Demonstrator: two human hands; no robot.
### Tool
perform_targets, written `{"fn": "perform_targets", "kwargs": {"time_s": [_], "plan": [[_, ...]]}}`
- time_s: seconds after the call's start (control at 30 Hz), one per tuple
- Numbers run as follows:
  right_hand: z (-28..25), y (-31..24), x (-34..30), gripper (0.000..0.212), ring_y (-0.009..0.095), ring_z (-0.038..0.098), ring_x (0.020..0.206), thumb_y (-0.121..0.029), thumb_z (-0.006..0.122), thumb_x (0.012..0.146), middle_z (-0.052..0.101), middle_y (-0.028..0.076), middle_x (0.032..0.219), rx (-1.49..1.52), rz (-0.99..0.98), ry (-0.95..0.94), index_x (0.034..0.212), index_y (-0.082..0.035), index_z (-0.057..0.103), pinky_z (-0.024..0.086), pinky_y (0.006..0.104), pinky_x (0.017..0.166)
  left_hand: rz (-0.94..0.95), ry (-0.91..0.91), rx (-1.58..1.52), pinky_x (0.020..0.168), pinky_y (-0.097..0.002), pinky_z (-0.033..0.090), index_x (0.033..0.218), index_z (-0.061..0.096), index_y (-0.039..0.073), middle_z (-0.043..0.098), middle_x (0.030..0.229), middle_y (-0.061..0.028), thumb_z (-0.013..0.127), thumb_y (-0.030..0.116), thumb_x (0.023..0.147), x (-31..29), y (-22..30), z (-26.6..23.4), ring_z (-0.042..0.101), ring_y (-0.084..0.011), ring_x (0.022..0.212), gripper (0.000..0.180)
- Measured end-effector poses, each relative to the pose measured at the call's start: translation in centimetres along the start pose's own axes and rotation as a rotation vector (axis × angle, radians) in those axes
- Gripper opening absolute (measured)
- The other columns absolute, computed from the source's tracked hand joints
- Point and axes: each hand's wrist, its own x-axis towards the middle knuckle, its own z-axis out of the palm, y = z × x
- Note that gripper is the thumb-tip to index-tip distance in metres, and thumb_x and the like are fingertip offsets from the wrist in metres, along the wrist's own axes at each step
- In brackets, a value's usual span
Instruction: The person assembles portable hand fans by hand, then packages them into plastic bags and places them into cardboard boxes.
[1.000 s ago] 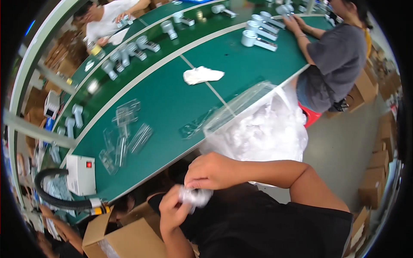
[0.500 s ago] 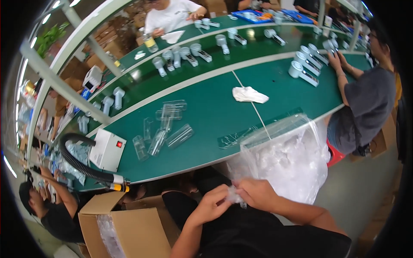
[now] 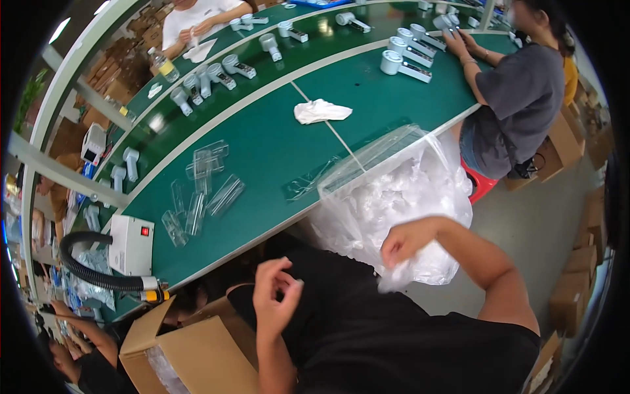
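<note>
My left hand [image 3: 275,295] is raised above my lap, its fingers loosely curled and the thumb apart from them, with nothing showing between. To its right, my right hand [image 3: 408,241] is closed on a crumpled piece of clear plastic film [image 3: 394,279], blurred by motion, which hangs below the fingers. Just behind that hand, a large clear bag [image 3: 420,190] full of crumpled white plastic film hangs at the table edge. On the green table [image 3: 262,157], several clear plastic trays [image 3: 197,210] lie in a loose pile.
A white cloth [image 3: 321,111] lies mid-table. A white machine [image 3: 131,245] with a black hose stands at the left, above an open cardboard box [image 3: 207,358]. Several pale blue handheld devices [image 3: 230,72] line the far belt. A co-worker [image 3: 518,98] sits at the right; another [image 3: 197,26] works across the belt.
My hands have parted: the left moved left, the right moved up and right, carrying the plastic film they both held. The whole view has shifted, moving the table leftward in the picture.
</note>
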Motion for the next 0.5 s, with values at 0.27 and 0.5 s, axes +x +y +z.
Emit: {"fn": "perform_targets", "kwargs": {"time_s": [0.27,0.5], "plan": [[-5.8,5.8,-0.1,0.072,0.026,0.071,0.087,-0.020,0.072,0.083,0.071,0.018,0.091,0.019,0.390,1.128,0.144,-0.004,0.038,0.057,0.0407,0.064,0.058,0.280,0.210,0.063,-0.0219,0.043,0.108,0.065,0.000,0.059,0.103,-0.0094,0.066,-0.009,0.078,2.0,0.6,-5.1,0.056,-0.0132,0.078,0.031],[-4.4,-11.8,-0.4,0.029,0.016,0.072,0.084,-0.030,0.068,0.089,0.074,0.012,0.092,-0.632,0.413,0.208,0.108,-0.009,0.071,0.055,0.0327,0.069,0.232,0.227,1.094,0.104,-0.0565,0.034,0.128,0.058,0.010,0.055,0.131,-0.0100,0.075,0.016,0.075,12.2,-0.1,-6.5,0.042,-0.0385,0.130,0.056]]}}
